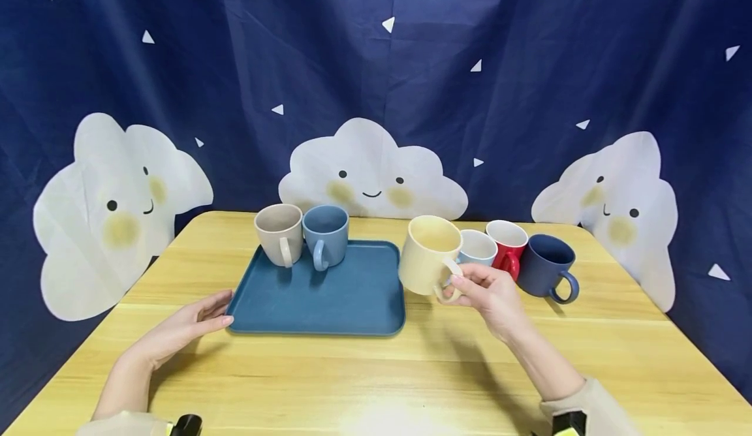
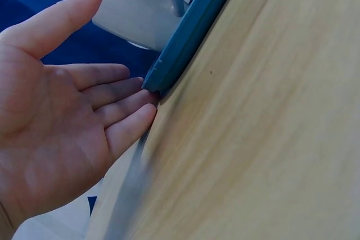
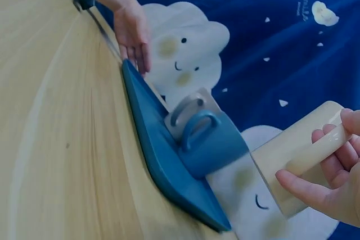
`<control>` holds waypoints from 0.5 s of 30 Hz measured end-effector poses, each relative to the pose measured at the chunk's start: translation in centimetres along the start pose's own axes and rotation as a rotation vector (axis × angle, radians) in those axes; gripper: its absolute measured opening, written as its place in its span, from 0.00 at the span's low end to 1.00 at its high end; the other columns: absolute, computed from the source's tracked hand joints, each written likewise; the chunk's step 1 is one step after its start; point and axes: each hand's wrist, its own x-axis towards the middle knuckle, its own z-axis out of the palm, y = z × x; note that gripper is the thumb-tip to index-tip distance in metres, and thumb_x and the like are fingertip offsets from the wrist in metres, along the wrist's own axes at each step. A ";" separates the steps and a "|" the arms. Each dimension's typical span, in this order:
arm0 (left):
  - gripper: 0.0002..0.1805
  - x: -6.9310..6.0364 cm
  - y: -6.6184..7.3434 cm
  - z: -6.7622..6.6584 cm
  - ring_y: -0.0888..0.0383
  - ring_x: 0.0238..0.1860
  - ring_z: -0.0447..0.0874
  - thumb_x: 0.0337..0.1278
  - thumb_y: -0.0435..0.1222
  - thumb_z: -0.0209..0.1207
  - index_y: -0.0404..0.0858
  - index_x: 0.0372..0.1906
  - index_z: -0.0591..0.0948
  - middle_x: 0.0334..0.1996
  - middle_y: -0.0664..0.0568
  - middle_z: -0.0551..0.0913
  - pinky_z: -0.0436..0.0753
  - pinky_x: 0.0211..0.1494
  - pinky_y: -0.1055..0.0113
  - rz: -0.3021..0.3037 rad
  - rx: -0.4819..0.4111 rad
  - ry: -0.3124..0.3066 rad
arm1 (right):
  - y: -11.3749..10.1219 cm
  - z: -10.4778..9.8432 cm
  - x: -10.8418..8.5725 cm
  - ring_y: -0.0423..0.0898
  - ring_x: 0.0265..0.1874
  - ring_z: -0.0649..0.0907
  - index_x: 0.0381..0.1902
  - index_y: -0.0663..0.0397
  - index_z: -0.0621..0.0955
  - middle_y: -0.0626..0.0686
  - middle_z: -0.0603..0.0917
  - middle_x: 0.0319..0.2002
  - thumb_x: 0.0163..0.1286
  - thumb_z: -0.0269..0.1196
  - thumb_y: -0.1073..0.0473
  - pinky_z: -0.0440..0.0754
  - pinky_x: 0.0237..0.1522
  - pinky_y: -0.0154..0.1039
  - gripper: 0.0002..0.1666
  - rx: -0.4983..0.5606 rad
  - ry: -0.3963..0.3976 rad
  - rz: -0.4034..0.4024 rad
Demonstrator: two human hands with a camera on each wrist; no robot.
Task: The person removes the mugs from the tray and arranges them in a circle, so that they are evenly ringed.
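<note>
Right hand holding yellow mug, blurred lettering on curtain

The table is light yellow wood, with soft stripes going across it and a bright shiny spot on the near side. A flat blue tray with a low rim lies on it, a bit left of the middle. To the right, three mugs stand close together: a pale blue mug, partly hidden, a red mug and a dark blue mug.
</note>
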 end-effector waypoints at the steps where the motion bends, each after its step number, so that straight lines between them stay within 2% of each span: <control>1: 0.39 0.0 0.0 0.0 0.33 0.67 0.45 0.66 0.40 0.51 0.20 0.68 0.47 0.68 0.27 0.46 0.62 0.49 0.85 0.001 0.001 -0.001 | -0.1 -0.4 -0.4 0.42 0.27 0.83 0.32 0.58 0.82 0.51 0.82 0.25 0.63 0.54 0.76 0.82 0.36 0.42 0.13 0.006 0.000 -0.011; 10: 0.39 -0.1 0.2 -0.1 0.32 0.67 0.45 0.66 0.40 0.51 0.20 0.68 0.46 0.68 0.27 0.46 0.62 0.48 0.85 0.004 0.003 0.006 | -1.6 -3.8 -4.0 0.43 0.28 0.84 0.35 0.61 0.83 0.52 0.83 0.27 0.64 0.48 0.81 0.82 0.35 0.41 0.20 0.032 0.004 -0.080; 13: 0.39 -0.2 0.4 0.0 0.33 0.67 0.45 0.66 0.40 0.51 0.20 0.68 0.47 0.68 0.27 0.46 0.62 0.49 0.86 0.010 0.002 0.003 | -0.5 -6.1 -5.1 0.45 0.30 0.84 0.38 0.66 0.82 0.55 0.84 0.29 0.64 0.48 0.81 0.82 0.35 0.43 0.16 0.037 0.016 -0.103; 15: 0.39 -0.2 0.4 0.1 0.33 0.67 0.44 0.66 0.40 0.51 0.21 0.68 0.47 0.68 0.27 0.46 0.62 0.49 0.85 0.012 0.000 0.001 | 1.0 -8.6 -5.8 0.47 0.32 0.84 0.41 0.69 0.80 0.56 0.84 0.30 0.66 0.49 0.78 0.81 0.36 0.46 0.13 0.027 0.029 -0.107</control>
